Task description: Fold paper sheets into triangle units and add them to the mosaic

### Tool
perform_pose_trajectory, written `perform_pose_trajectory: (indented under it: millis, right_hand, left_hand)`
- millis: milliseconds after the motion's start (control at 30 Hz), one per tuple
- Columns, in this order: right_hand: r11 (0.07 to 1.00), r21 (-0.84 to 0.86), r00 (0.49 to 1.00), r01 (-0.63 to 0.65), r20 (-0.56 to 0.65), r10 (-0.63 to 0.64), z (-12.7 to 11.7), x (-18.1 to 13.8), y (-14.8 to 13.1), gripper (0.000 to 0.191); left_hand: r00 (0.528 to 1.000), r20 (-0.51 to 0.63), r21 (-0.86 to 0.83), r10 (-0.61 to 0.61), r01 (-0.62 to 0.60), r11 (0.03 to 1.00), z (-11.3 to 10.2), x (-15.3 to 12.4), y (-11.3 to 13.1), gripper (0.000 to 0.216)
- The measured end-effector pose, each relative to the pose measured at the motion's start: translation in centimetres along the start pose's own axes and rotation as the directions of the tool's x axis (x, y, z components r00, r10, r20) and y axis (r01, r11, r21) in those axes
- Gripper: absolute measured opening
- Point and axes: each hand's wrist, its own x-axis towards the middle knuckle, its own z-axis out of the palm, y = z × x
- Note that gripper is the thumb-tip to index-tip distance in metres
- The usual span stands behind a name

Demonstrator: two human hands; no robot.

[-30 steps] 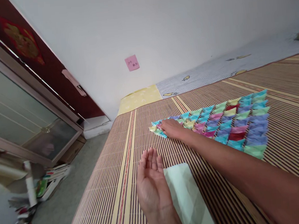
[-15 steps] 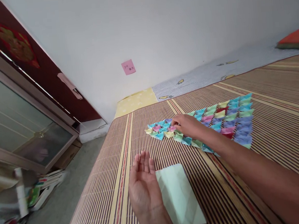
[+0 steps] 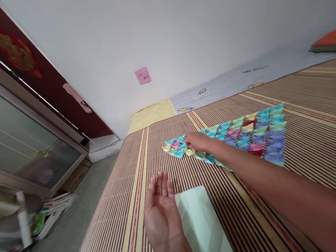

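Observation:
A patchwork of several small folded paper triangles in blue, green, pink, yellow and purple lies on the striped bamboo mat. My right hand reaches across to its left tip, fingers closed in a pinch on the pieces there; what they grip is too small to name. My left hand rests palm up on the mat near me, fingers straight and together, holding nothing. A creased pale green sheet of paper lies right beside it, touching its edge.
A white wall with a pink sticky note rises behind the mat. Yellow and checked bedding lines the far edge, with an orange cushion at right. A glass-fronted cabinet and books on the floor stand at left.
My right hand went from the patchwork's left tip rightward along its top edge, then back left toward the tip. The left hand and green sheet stayed put; the view shifted slightly.

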Motion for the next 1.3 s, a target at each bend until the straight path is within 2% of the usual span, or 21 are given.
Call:
perform_pose_trajectory:
  millis: [233,800,1067,1300]
  right_hand:
    - [0.998,-0.061,0.998,-0.012,0.053,0.015,0.4,1.0,-0.4,0.033]
    - [0.991,-0.136,0.999,-0.009,0.029,0.013,1.4,0.6,-0.7,0.032]
    - [0.99,-0.14,0.999,0.015,0.038,-0.01,0.5,0.5,-0.6,0.033]
    - [0.99,-0.131,0.998,0.055,0.023,-0.053,-0.3,2.8,-0.8,0.033]
  left_hand:
    - [1.0,0.0,-0.01,-0.027,0.027,1.0,0.4,-0.2,-0.4,0.021]
    - [1.0,0.003,0.019,-0.019,0.019,1.0,0.3,-0.1,-0.7,0.022]
    - [0.999,-0.004,-0.022,-0.034,0.033,0.999,0.4,-0.2,-0.6,0.025]
    - [0.999,-0.002,-0.013,-0.043,0.043,0.999,0.5,-0.3,-0.6,0.026]
